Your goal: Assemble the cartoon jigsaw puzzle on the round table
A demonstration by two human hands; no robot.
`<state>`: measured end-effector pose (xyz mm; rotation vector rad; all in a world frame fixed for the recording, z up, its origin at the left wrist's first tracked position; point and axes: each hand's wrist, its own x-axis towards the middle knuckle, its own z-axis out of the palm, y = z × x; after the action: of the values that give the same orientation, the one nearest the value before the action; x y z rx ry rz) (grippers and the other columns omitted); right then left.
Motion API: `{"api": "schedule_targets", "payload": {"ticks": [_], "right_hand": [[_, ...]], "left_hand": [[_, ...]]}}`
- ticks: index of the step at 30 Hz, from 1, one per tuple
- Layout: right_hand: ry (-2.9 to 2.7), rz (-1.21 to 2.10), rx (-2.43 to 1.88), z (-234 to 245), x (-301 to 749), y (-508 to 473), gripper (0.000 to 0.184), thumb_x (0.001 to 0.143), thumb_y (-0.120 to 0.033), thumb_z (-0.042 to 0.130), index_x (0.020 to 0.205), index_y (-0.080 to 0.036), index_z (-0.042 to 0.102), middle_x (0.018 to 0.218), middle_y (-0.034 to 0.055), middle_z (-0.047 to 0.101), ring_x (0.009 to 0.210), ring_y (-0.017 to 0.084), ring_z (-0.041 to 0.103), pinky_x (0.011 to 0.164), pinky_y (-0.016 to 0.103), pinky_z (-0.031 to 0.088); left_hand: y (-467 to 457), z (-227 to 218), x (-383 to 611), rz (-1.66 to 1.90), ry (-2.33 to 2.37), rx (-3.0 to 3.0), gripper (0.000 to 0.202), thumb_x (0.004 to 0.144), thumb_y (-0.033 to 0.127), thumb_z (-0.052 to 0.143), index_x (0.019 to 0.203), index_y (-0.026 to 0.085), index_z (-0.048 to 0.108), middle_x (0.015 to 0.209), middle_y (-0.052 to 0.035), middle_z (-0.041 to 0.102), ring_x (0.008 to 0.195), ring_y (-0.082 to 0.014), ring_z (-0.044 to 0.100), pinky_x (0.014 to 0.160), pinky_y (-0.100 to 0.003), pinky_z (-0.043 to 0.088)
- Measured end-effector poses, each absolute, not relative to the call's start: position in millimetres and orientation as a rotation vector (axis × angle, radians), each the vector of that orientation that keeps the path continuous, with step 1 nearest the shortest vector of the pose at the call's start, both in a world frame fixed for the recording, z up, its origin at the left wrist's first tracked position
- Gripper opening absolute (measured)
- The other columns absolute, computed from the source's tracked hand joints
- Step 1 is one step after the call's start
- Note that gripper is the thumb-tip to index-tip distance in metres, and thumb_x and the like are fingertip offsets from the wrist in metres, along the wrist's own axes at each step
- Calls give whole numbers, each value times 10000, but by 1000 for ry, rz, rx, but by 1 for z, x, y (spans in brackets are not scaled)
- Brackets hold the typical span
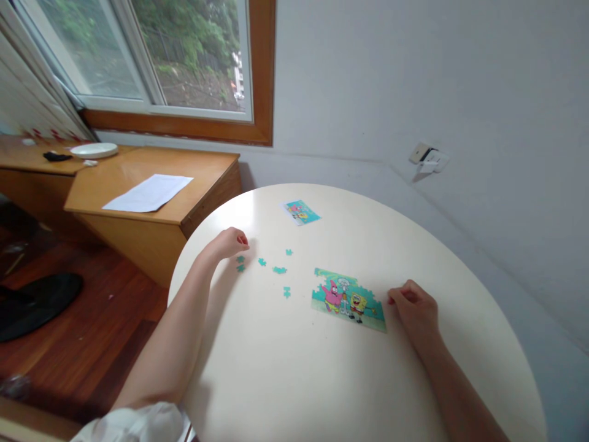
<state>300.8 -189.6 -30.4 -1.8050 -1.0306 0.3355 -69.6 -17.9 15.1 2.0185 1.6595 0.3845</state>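
Note:
A partly assembled cartoon jigsaw puzzle point(348, 299) lies on the round cream table point(322, 380). Several loose teal pieces point(278, 269) are scattered to its left. My left hand point(229, 242) rests on the table with fingers curled, right beside the leftmost loose pieces point(240, 263); whether it holds one is hidden. My right hand point(414, 310) lies curled at the puzzle's right edge, fingertips touching its border. A small reference picture card point(300, 212) lies farther back on the table.
A wooden desk point(151, 215) with a white sheet of paper point(148, 192) stands at the left under a window. A white plate point(94, 150) sits farther back. A wall socket point(427, 158) is on the right wall. A dark round base point(37, 304) lies on the wood floor.

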Motion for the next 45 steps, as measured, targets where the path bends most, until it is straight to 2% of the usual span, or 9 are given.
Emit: {"api": "schedule_targets", "payload": {"ticks": [5, 8, 13, 17, 25, 30, 36, 41, 45], "right_hand": [[-1037, 350, -1769, -32, 302, -189, 293, 584, -433, 628, 493, -201, 472, 456, 1, 550, 414, 115, 440, 411, 241, 334], [-1060, 300, -1767, -32, 301, -189, 357, 580, -504, 659, 517, -198, 486, 456, -17, 508, 430, 110, 427, 424, 241, 331], [-1106, 274, -1783, -32, 301, -189, 408, 594, -578, 633, 547, -194, 500, 480, -34, 451, 435, 97, 376, 427, 244, 304], [-1155, 267, -1754, -36, 304, -188, 390, 646, -569, 584, 570, -205, 467, 505, -35, 455, 460, 104, 398, 460, 249, 328], [-1150, 283, -1690, -32, 301, -188, 375, 681, -550, 562, 569, -215, 437, 489, -40, 446, 459, 108, 425, 467, 244, 349], [-1085, 266, -1713, -31, 300, -188, 423, 615, -584, 631, 545, -207, 453, 463, -48, 423, 430, 93, 381, 421, 234, 318], [-1029, 269, -1792, -30, 299, -189, 462, 536, -604, 685, 491, -195, 476, 416, -33, 455, 402, 97, 389, 393, 238, 307], [-1024, 263, -1789, -28, 298, -190, 494, 509, -629, 685, 454, -196, 454, 421, -33, 443, 413, 95, 375, 400, 243, 309], [-1034, 249, -1786, -29, 299, -190, 512, 524, -647, 668, 437, -201, 433, 435, -22, 459, 428, 100, 385, 416, 251, 324]], "left_hand": [[-23, 23, -78, 240, 1669, 2014, 144, 524, 253, 654, 652, 187, 647, 679, -21, 665, 555, -150, 566, 493, -219, 387], [-25, 24, -79, 130, 1693, 2031, 180, 485, 232, 681, 657, 195, 647, 686, -10, 661, 553, -141, 559, 486, -206, 374], [-28, 24, -75, 25, 1707, 2051, 118, 490, 182, 659, 605, 194, 638, 616, -2, 644, 539, -145, 543, 500, -219, 368], [-30, 25, -72, 0, 1704, 2052, 98, 501, 168, 636, 597, 188, 638, 589, -7, 636, 541, -154, 540, 509, -230, 369], [-26, 21, -73, 0, 1728, 2037, 104, 495, 239, 650, 589, 198, 631, 608, -10, 635, 556, -161, 541, 503, -233, 360], [-23, 16, -73, 13, 1715, 2041, 68, 482, 204, 639, 530, 194, 594, 522, 9, 589, 515, -145, 512, 498, -233, 341], [-21, 13, -73, 82, 1680, 2082, 130, 455, 210, 660, 486, 193, 535, 479, 26, 543, 481, -121, 472, 478, -222, 320], [-21, 13, -71, 156, 1650, 2094, 173, 446, 187, 661, 515, 194, 504, 497, 31, 527, 477, -113, 449, 467, -221, 313], [-22, 13, -68, 220, 1598, 2098, 129, 495, 181, 620, 579, 189, 522, 552, 25, 550, 510, -115, 475, 480, -214, 333]]}}
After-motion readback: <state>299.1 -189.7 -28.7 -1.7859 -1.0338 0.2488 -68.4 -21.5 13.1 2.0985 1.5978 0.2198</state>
